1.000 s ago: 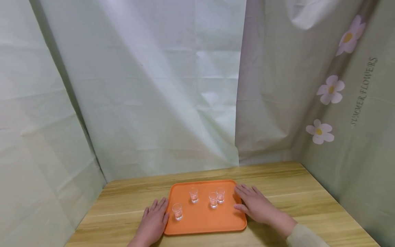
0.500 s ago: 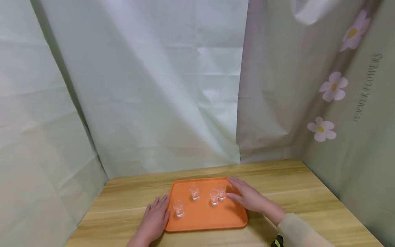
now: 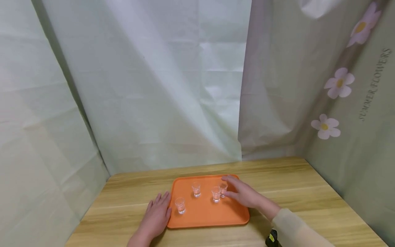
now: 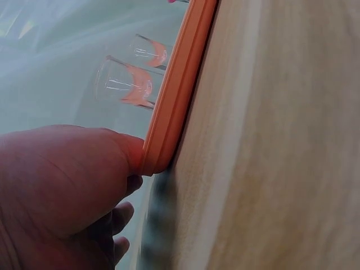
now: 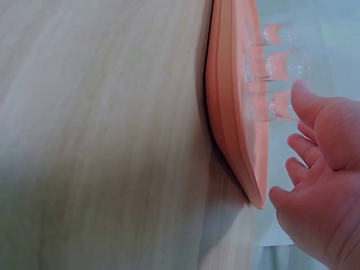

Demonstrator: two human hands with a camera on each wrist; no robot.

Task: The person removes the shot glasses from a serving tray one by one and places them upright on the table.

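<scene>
Four glasses on an orange tray, one partly before another, left grip and right grip loose

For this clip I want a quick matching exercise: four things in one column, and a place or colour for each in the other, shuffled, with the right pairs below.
Things:
1. tray
2. left hand
3. right hand
4. printed lettering

Place or colour:
A. at the left rim, fingers extended
B. on the right-hand cloth
C. orange
D. over the right-hand part, beside two glasses that stand close together

Right pairs: 1-C, 2-A, 3-D, 4-B
</scene>
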